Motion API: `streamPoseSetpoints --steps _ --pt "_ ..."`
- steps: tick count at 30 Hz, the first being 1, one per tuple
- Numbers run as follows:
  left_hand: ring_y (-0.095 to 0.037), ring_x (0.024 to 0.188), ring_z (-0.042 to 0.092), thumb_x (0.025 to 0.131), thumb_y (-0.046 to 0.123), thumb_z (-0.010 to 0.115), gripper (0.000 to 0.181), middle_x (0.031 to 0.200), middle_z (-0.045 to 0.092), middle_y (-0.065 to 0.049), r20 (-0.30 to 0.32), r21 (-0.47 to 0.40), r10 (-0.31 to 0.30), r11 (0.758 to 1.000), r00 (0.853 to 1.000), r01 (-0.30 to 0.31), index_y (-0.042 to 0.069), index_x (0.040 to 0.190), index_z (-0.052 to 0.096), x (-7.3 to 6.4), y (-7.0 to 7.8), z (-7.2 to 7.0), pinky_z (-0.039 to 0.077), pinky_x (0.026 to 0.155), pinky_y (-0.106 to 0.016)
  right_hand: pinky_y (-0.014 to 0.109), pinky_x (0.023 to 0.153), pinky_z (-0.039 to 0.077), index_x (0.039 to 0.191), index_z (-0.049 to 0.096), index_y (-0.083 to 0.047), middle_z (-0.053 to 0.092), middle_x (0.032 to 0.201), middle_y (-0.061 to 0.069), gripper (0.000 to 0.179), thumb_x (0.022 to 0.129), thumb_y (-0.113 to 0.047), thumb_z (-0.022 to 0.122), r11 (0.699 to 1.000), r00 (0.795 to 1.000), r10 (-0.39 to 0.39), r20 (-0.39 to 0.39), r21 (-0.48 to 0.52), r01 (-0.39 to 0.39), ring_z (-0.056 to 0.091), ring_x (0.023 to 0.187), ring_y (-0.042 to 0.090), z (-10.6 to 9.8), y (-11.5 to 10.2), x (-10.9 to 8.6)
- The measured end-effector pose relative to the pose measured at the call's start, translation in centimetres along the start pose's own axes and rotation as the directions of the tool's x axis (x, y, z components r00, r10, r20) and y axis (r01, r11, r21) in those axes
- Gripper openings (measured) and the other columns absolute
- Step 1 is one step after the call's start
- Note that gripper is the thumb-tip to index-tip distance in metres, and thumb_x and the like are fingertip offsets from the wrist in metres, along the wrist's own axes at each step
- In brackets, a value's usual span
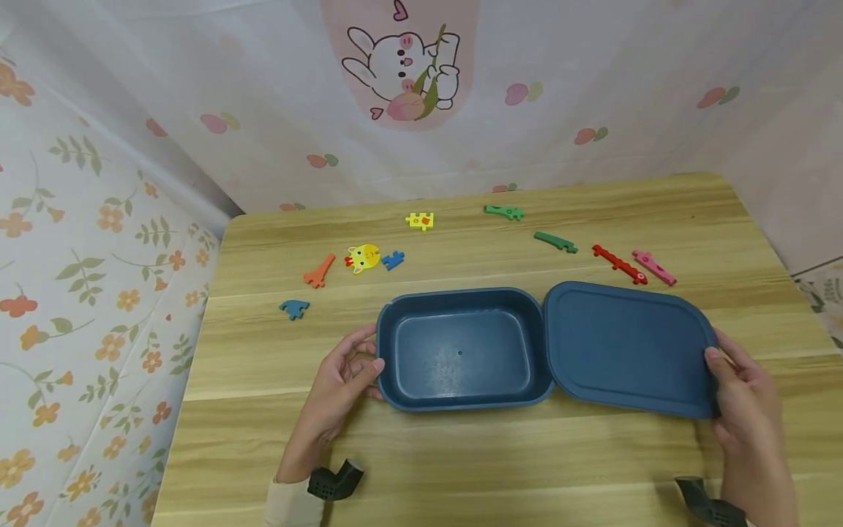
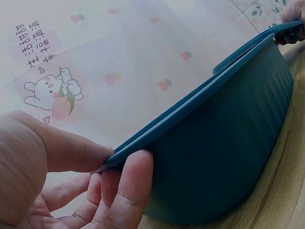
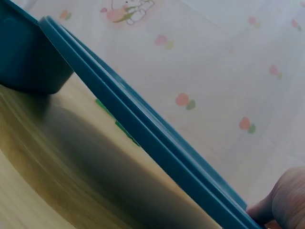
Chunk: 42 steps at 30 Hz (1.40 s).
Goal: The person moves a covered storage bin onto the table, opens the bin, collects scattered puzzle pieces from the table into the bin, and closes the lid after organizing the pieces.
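Spreading under everything, the wood-patterned table (image 1: 494, 468) looks smooth, so a sideways knock could send things sliding. At its middle sits the blue box (image 1: 459, 377), open side up; with support only at its left end, it could swivel if its right end were bumped. The matching blue lid (image 1: 628, 351) is off, held above the tabletop just to the right of the box; gripped at its right end alone, it could droop or twist and drop its left end on the rim. Whether lid and rim actually touch there is hard to judge, as the views overlap them. The right hand (image 1: 744, 399) holds the lid, thumb on top; a slackening thumb would likely let it tip. The left hand (image 1: 342, 377) pinches the box's left rim, and pressing down there might lift the opposite end. Smallest come the puzzle pieces: the red piece (image 1: 620, 264) and pink piece (image 1: 654, 268) lie just beyond the lid's far side, where a low sweep could scatter them, while the yellow piece (image 1: 419, 220) and light green piece (image 1: 504, 212), near the table's far edge, could be pushed off by a stray shove.
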<state>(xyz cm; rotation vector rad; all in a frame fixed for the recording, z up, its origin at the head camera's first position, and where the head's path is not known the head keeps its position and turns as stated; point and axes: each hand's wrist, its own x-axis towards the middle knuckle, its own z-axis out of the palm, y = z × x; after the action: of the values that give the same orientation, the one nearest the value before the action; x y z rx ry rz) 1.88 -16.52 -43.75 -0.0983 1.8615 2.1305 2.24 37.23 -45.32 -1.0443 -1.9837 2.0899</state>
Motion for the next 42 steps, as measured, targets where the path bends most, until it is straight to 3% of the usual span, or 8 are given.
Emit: streamPoseSetpoints --steps 11,18,23,28,32,36,38,42 --pt "-0.009 0.079 0.069 0.102 0.000 0.065 0.061 0.119 0.056 -0.008 0.004 -0.018 -0.001 1.000 1.000 0.001 0.004 0.159 0.042 0.1 -0.2 0.0 0.065 0.063 -0.027 -0.002 0.110 0.030 0.158 0.048 -0.033 0.051 0.147 -0.027 0.056 0.105 -0.035 0.064 0.995 0.992 0.043 -0.115 -0.088 -0.054 0.040 0.142 -0.006 -1.7 0.4 0.8" --pt "-0.009 0.079 0.069 0.102 0.000 0.064 0.061 0.119 0.055 -0.008 0.004 -0.022 0.006 1.000 1.000 -0.006 0.004 0.159 0.042 0.0 -0.3 0.0 0.065 0.062 -0.026 -0.002 0.085 0.040 0.156 0.051 -0.034 0.057 0.112 -0.033 0.055 0.104 -0.036 0.066 0.988 0.989 0.065 -0.131 -0.133 -0.082 0.050 0.112 -0.014 -1.3 0.1 0.7" --pt "-0.009 0.078 0.068 0.102 0.000 0.064 0.061 0.119 0.056 -0.008 0.001 -0.023 0.004 1.000 1.000 -0.004 0.004 0.159 0.042 0.0 -0.3 0.0 0.065 0.062 -0.026 0.000 0.067 0.043 0.157 0.051 -0.029 0.058 0.100 -0.028 0.052 0.106 -0.028 0.063 0.978 0.991 0.004 -0.136 -0.204 -0.032 0.053 0.092 -0.012 -0.9 0.1 0.3" --pt "-0.009 0.078 0.069 0.102 0.001 0.064 0.061 0.118 0.056 -0.008 0.000 -0.015 0.006 1.000 1.000 -0.006 0.004 0.159 0.042 0.2 -0.3 -0.1 0.065 0.062 -0.026 0.002 0.060 0.046 0.156 0.053 -0.016 0.062 0.079 -0.030 0.054 0.104 -0.020 0.065 0.963 0.985 -0.059 -0.161 -0.268 0.014 0.058 0.074 -0.013 -0.5 0.1 0.2" --pt "-0.008 0.078 0.069 0.102 0.001 0.064 0.060 0.118 0.057 -0.006 0.003 -0.014 0.012 1.000 1.000 -0.012 0.004 0.158 0.042 0.3 -0.4 -0.1 0.065 0.062 -0.026 -0.001 0.062 0.043 0.152 0.056 -0.005 0.055 0.074 -0.036 0.053 0.102 -0.022 0.067 0.887 0.970 -0.162 -0.183 -0.458 0.062 0.054 0.073 -0.016 0.1 0.4 0.3" --pt "-0.008 0.078 0.069 0.103 0.002 0.064 0.060 0.117 0.057 -0.006 0.017 -0.026 0.023 0.999 1.000 -0.022 0.004 0.158 0.041 0.5 -0.7 -0.1 0.065 0.062 -0.026 -0.001 0.062 0.038 0.142 0.064 0.002 0.046 0.072 -0.039 0.048 0.102 -0.024 0.067 0.785 0.931 -0.319 -0.179 -0.600 0.154 0.047 0.072 -0.016 0.4 1.3 0.2" --pt "-0.009 0.078 0.069 0.103 0.002 0.064 0.060 0.117 0.057 -0.006 0.026 -0.033 0.028 0.999 0.999 -0.027 0.004 0.158 0.041 0.5 -0.9 -0.2 0.065 0.062 -0.026 0.000 0.062 0.035 0.137 0.068 0.003 0.043 0.072 -0.039 0.045 0.101 -0.023 0.067 0.735 0.897 -0.407 -0.174 -0.645 0.209 0.044 0.070 -0.017 0.6 1.9 0.1" --pt "-0.009 0.078 0.069 0.102 0.000 0.064 0.061 0.117 0.057 -0.006 0.022 -0.035 0.034 0.999 0.999 -0.034 0.003 0.158 0.041 0.4 -1.1 -0.3 0.065 0.061 -0.026 0.004 0.063 0.031 0.129 0.072 0.005 0.067 0.082 -0.005 0.039 0.099 -0.019 0.065 0.641 0.829 -0.542 -0.142 -0.708 0.298 0.037 0.068 -0.023 1.0 3.1 0.1"
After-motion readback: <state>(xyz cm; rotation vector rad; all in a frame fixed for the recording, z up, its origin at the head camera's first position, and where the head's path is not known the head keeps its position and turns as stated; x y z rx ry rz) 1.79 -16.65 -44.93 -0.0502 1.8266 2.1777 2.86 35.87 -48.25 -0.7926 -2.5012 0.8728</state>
